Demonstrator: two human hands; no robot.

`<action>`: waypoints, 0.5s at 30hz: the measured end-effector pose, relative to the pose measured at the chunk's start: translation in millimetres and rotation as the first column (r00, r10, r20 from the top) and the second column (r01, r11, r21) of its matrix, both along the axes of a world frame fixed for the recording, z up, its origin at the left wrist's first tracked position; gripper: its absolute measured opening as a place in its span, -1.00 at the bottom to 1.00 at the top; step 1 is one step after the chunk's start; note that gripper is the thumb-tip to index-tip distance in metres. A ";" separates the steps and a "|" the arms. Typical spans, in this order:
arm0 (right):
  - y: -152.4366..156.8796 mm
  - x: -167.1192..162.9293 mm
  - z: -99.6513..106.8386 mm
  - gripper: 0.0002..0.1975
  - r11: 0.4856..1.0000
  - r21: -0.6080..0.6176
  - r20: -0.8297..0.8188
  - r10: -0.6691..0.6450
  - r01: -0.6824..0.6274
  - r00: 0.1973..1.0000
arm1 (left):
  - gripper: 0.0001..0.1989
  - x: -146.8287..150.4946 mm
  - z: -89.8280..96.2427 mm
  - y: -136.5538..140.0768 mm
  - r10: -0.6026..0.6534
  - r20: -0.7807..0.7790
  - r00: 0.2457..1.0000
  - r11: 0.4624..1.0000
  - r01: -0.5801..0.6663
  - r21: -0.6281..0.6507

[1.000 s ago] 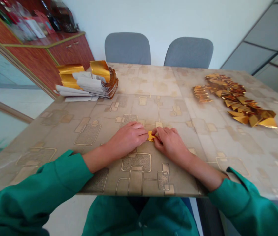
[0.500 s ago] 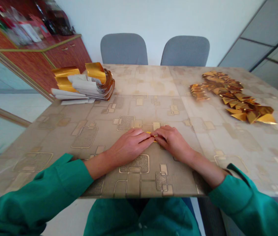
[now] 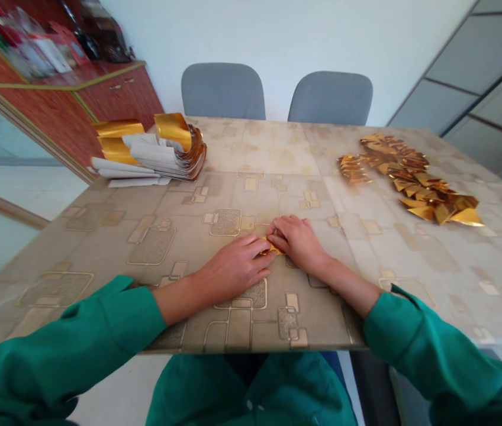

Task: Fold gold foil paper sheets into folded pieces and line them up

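A small folded piece of gold foil paper (image 3: pixel 274 248) lies on the patterned tablecloth, mostly covered by my fingers. My left hand (image 3: pixel 238 267) is closed on its left side, thumb and fingers pinching it. From the right, my right hand (image 3: pixel 298 244) bends over the same piece, its fingertips pressed together at the upper edge. Farther back on the left is a stack of gold foil paper sheets (image 3: pixel 173 157) with grey-white backs, curled over. At the back right sit several folded gold paper pieces (image 3: pixel 411 174) in a winding row.
The table (image 3: pixel 251 322) has a beige patterned cover, its front edge close to my body. Two grey chairs (image 3: pixel 223 90) stand at the far side against the wall. A red-brown cabinet (image 3: pixel 113 94) holding bottles and bags is at the left.
My right hand has shifted slightly up and left over the gold paper, and more of the paper shows between my hands. The view has turned a little to the right.
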State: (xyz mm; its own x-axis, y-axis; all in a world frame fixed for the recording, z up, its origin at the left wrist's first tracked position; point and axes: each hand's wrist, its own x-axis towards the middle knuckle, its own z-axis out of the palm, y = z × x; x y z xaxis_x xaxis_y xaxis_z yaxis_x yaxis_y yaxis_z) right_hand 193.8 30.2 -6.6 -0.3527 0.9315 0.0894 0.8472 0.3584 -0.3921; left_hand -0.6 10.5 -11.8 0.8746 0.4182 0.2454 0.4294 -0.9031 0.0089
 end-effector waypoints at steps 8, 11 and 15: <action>-8.2 -3.9 -4.9 -0.94 0.997 0.082 -0.139 -0.003 0.014 0.990 | -0.71 -2.4 -0.3 -4.1 0.103 -0.005 0.995 0.995 -0.103 -0.016; -13.8 -2.9 -4.4 -0.94 0.999 0.004 -0.122 -0.044 0.045 0.992 | -0.70 -3.3 0.7 -4.3 0.095 -0.006 0.995 0.996 -0.095 -0.002; -14.1 -0.5 -1.8 -0.95 1.000 0.000 -0.068 -0.012 0.012 0.998 | -0.73 -16.7 1.5 -0.4 0.064 0.049 0.997 0.998 -0.064 0.003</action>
